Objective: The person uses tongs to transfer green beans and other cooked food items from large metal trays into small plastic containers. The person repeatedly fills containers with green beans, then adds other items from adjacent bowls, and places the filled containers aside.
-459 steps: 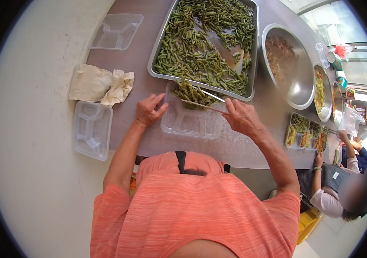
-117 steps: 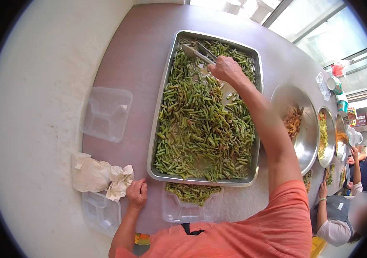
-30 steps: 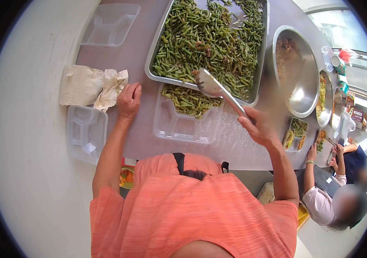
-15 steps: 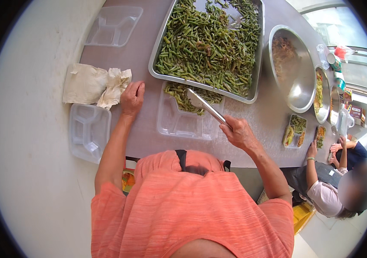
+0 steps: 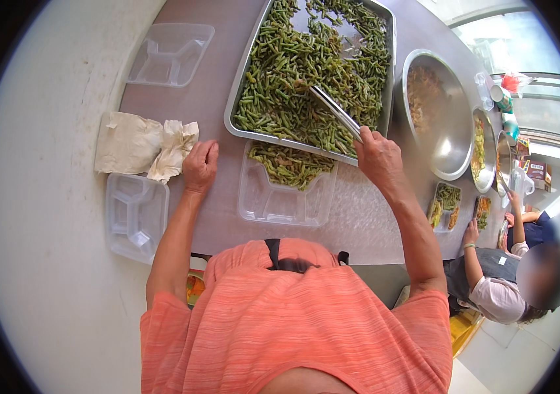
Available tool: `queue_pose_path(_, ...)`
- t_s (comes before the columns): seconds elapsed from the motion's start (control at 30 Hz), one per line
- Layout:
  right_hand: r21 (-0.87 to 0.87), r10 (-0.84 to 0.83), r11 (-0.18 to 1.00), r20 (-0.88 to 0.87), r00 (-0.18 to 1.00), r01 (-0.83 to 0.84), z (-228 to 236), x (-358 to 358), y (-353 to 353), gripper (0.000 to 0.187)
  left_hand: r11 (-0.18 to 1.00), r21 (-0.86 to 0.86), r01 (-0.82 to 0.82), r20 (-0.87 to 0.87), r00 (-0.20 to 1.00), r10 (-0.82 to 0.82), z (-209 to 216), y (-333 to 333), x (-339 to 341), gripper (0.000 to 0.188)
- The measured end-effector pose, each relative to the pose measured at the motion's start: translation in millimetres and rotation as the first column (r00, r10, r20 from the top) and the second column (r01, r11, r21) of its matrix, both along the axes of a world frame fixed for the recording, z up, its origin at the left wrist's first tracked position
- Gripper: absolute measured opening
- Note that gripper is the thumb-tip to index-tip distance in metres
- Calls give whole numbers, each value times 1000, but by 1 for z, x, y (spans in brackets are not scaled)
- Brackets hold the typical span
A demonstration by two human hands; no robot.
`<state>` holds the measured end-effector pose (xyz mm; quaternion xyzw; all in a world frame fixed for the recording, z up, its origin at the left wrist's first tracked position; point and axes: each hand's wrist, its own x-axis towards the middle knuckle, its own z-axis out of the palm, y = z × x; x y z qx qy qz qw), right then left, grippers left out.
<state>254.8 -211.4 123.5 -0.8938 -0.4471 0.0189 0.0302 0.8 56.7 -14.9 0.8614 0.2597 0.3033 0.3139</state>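
"Tongs (image 5: 335, 113), where?"

"Over the green beans (image 5: 273, 98) in the metal tray (image 5: 391, 72), right hand (image 5: 379, 157) wrapped around the handles."

"Left hand (image 5: 200, 166)?"

"Loosely curled on the bench (image 5: 372, 223), beside crumpled brown paper (image 5: 176, 146); I can't tell whether it holds anything."

"Clear container (image 5: 286, 210)?"

"At the tray's near edge, beans in its far compartment."

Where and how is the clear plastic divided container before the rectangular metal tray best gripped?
Probably the left and right rims of the clear plastic divided container, coming from the near side, since the rectangular metal tray hides its far edge and cut green beans cover that end.
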Motion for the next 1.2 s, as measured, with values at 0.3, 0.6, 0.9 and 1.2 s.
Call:
queue_pose_path(0.3,170,-30,984,-166,986,58,18,-6,-20,19,999,32,-11,23,1000,11,0,0,0,14)
queue_pose_path(0.6,21,-60,998,-25,998,60,-11,-4,3,19,997,71,-8,16,1000,7,-5,1,1,14)
queue_pose_path(0.9,225,-74,964,-277,958,140,20,-13,-29,19,998,56,-11,-1,1000,11,-4,0,0,14)
queue_pose_path(1.2,42,-45,996,-561,826,82,60,-63,-73,14,999,42,-13,-12,1000,13,-4,1,0,14)
